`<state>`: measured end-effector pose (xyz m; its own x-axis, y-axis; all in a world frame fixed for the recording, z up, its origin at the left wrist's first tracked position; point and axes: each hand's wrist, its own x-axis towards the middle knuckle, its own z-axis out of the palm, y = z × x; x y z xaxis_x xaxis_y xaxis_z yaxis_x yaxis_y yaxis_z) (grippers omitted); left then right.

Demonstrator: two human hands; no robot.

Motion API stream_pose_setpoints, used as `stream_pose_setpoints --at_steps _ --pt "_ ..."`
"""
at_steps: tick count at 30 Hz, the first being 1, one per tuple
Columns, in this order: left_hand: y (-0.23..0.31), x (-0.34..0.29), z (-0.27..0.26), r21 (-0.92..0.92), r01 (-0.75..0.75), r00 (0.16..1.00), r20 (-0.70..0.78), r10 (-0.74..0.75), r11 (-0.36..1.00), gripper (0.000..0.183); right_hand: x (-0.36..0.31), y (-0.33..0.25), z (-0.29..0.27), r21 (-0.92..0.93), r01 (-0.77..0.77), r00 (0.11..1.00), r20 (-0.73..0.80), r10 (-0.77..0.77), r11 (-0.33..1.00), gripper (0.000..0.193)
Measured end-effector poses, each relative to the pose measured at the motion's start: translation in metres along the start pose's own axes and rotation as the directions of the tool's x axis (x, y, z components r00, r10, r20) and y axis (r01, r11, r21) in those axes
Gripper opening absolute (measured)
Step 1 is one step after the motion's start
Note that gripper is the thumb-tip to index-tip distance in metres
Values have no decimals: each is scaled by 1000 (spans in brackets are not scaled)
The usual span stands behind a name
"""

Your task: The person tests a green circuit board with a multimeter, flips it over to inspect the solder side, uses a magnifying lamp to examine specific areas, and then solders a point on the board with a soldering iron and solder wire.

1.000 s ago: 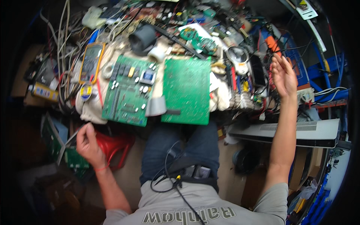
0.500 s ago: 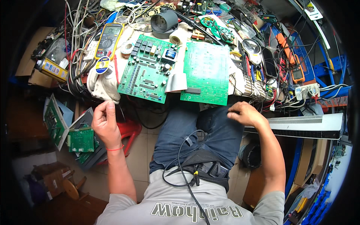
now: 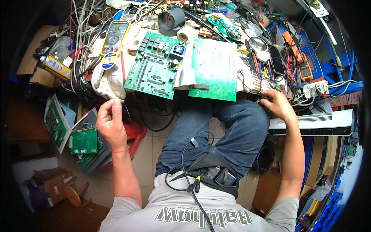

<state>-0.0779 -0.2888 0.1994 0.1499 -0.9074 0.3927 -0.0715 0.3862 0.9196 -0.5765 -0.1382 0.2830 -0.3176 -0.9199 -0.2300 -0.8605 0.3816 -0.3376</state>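
Note:
My left hand [image 3: 111, 120] is closed in a pinch, thumb against fingers, in front of the bench edge at the left. A thin wire [image 3: 128, 110] hangs from its fingertips. Just beyond it, a solder spool [image 3: 109, 60] with a yellow and blue label rests on white cloth. My right hand [image 3: 279, 104] is at the bench's front edge on the right, fingers curled in beside dark cables; what they hold, if anything, is hidden. Between the hands lie a green circuit board [image 3: 154, 69] with relays and capacitors, and a second green board [image 3: 214, 71], mostly bare, with one long chip.
A yellow multimeter [image 3: 114, 37] stands behind the spool. Tape rolls, a dark round nozzle [image 3: 171, 21] and tangled cables crowd the bench. An orange meter [image 3: 305, 71] lies at the right, above a long white panel [image 3: 312, 123]. More boards [image 3: 84, 141] lean beside a red stool [image 3: 134, 137].
My right hand has moved right and away from me, from above my thigh to the bench edge by the cables. My right knee has swung right. My left hand keeps its pinch on the wire.

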Motion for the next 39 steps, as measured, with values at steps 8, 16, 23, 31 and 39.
stream_pose_setpoints --at_steps 8,16,23,31,39 --pt "10 -4 4 -25 -17 1000 -9 17 1000 12 -9 8 -7 141 -59 998 -21 63 988 37" --pt "11 -9 -11 -19 -18 1000 -13 17 1000 12 -3 8 -11 122 -15 999 -43 20 992 37" --pt "13 -10 -21 -17 -15 1000 -22 14 1000 14 -3 0 -17 177 61 997 -63 -50 982 35" --pt "19 -17 -19 -43 -6 999 -34 4 999 16 -1 8 -20 156 94 988 -137 -72 983 35" --pt "29 -25 -11 -17 -18 1000 16 19 1000 15 17 18 -17 199 95 990 -119 -72 975 33"
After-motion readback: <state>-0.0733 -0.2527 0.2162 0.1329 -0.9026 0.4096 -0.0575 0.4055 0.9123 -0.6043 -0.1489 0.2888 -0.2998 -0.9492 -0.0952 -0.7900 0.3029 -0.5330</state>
